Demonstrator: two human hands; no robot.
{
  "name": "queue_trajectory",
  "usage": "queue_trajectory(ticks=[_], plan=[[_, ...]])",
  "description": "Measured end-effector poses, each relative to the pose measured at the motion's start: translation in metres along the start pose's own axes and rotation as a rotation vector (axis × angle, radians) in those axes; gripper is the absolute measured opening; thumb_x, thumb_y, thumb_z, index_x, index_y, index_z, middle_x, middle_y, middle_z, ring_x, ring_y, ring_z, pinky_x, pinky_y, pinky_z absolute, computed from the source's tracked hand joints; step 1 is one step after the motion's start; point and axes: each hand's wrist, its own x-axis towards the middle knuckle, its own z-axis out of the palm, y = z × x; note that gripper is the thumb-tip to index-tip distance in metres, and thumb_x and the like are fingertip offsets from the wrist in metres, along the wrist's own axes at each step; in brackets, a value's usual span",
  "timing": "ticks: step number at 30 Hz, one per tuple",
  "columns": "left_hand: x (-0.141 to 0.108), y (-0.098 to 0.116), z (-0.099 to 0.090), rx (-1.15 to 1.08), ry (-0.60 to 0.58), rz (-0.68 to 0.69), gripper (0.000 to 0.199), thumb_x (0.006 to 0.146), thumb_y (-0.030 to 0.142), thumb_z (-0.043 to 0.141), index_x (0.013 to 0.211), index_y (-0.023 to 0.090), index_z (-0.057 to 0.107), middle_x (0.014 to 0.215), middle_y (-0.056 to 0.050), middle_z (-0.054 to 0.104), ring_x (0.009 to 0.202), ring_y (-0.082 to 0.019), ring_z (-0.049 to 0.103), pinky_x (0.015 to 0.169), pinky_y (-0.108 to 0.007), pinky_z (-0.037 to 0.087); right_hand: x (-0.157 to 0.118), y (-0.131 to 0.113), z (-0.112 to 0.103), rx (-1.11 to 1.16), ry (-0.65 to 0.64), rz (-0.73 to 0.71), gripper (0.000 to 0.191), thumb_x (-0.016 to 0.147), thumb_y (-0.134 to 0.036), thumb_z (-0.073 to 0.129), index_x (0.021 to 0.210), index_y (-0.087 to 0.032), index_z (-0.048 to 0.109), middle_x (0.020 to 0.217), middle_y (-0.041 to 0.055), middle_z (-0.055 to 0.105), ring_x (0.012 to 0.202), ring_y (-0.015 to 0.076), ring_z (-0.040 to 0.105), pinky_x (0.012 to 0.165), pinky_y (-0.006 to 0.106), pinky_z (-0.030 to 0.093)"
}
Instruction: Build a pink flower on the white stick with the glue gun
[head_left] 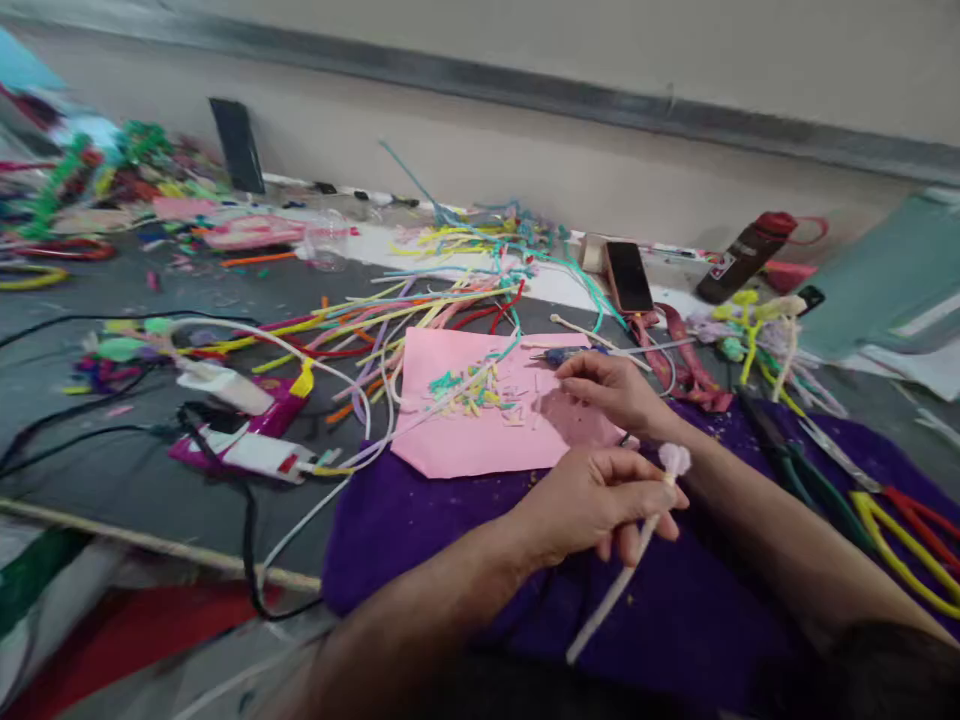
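One left hand point(592, 503): pinches lilac-tipped white pipe cleaner point(619, 594)
Right hand point(613, 390): curled narrow over pink sheet point(450, 448), grip unclear

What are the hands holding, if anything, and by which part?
The left hand pinches a white stem just below its pale fluffy tip; whether the right hand holds anything is unclear.

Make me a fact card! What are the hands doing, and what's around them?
Left hand: holds a pale stem with a fluffy tip
Right hand: over the pink sheet, near a blue tool; grip unclear
On the sheet: small yellow and green bits
Far side: phone, red-capped bottle
Right side: scissors with red and yellow handles
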Motion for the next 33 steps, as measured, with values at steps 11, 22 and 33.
queue_trajectory(ticks=[11,22,33], plan=[[0.001,0.01,-0.01,-0.045,0.22,0.033,0.025,0.077,0.037,0.054,0.084,0.013,0.059,0.067,-0.001,0.061,0.038,-0.004,0.051,0.029,-0.013,0.028,0.004,0.008,-0.008,0.351,0.001,0.214,0.027,0.061,-0.025,0.07,0.085,-0.015,0.063,0.067,0.0,0.062,0.055,0.0093,0.056,0.052,0.021,0.042],[0.001,0.019,-0.025,-0.139,0.373,0.171,0.019,0.075,0.03,0.059,0.08,0.012,0.059,0.065,0.0,0.059,0.039,-0.002,0.045,0.032,-0.012,0.032,-0.015,-0.031,-0.043,0.25,0.072,-0.045,0.011,0.071,-0.024,0.062,0.078,-0.016,0.059,0.06,-0.0039,0.054,0.049,0.0058,0.046,0.047,0.02,0.036],[0.01,0.014,-0.026,-0.082,0.459,0.065,0.021,0.074,0.032,0.06,0.073,0.012,0.061,0.056,-0.001,0.06,0.032,-0.002,0.044,0.028,-0.011,0.029,-0.041,-0.041,-0.04,-0.196,-0.117,-0.146,0.011,0.075,-0.019,0.053,0.078,-0.014,0.062,0.071,0.0009,0.06,0.062,0.0104,0.053,0.056,0.021,0.039]])
